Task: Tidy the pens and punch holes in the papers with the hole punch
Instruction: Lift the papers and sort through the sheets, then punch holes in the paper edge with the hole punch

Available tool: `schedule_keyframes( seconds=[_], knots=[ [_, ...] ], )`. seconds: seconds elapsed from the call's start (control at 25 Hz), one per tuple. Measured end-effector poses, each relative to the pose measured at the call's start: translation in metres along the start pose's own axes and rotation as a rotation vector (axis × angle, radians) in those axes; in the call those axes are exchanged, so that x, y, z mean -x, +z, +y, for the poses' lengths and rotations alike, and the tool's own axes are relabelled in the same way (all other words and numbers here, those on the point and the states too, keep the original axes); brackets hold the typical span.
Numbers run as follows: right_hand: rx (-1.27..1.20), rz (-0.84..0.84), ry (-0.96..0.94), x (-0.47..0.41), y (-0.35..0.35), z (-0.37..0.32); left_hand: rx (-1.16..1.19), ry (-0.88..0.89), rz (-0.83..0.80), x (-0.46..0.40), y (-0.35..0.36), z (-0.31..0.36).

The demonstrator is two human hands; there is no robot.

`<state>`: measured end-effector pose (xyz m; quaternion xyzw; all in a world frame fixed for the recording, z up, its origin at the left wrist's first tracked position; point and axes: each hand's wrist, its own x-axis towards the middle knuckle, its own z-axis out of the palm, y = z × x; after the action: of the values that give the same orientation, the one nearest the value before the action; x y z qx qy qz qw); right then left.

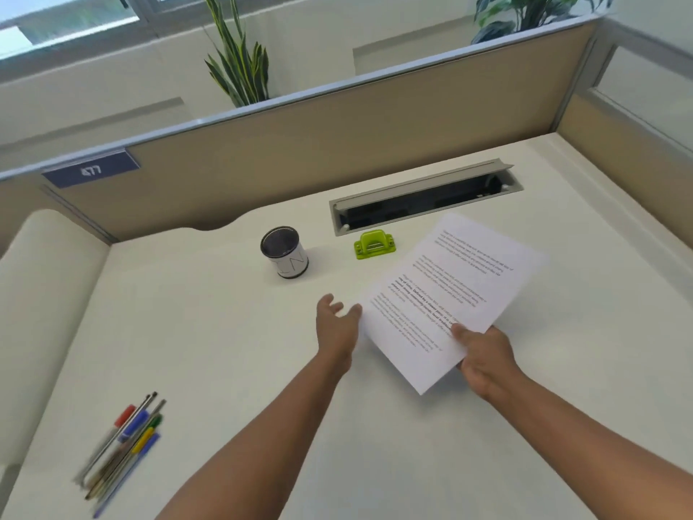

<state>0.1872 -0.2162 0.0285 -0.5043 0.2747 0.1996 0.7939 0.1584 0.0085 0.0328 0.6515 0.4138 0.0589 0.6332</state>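
Observation:
My right hand (483, 360) grips the near edge of a sheet or thin stack of printed papers (446, 294), lifted and tilted above the white desk (225, 350). My left hand (335, 320) is open beside the papers' left corner, fingers spread, holding nothing. A lime-green hole punch (374, 245) sits on the desk just beyond the papers. Left of it stands a cylindrical pen cup (285, 252), white with a dark mesh inside, which looks empty. Several pens and markers (123, 448) lie bundled at the near left of the desk.
An open cable tray slot (423, 202) runs along the back of the desk behind the punch. Beige partition walls (337, 144) close off the back and right. A label plate reading 477 (91, 170) hangs at the back left. A plant (240, 61) rises behind the partition.

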Motion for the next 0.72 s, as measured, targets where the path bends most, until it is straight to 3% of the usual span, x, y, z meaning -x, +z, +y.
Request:
schedule_keyframes(
  seconds=[0.28,0.48,0.56,0.72],
  knots=[
    [-0.058,0.027,0.062,-0.026,-0.008,0.003,-0.652,0.433,-0.183,-0.081,0.048,0.048],
    [-0.088,0.009,0.103,-0.05,0.008,0.007,-0.968,0.614,-0.254,-0.141,0.078,0.084],
    [-0.082,0.006,0.115,-0.057,0.014,0.009,-1.021,0.618,-0.259,-0.161,0.086,0.096],
    [-0.062,0.004,0.127,-0.072,0.017,0.01,-0.983,0.442,-0.325,-0.192,0.094,0.113]
  ],
)
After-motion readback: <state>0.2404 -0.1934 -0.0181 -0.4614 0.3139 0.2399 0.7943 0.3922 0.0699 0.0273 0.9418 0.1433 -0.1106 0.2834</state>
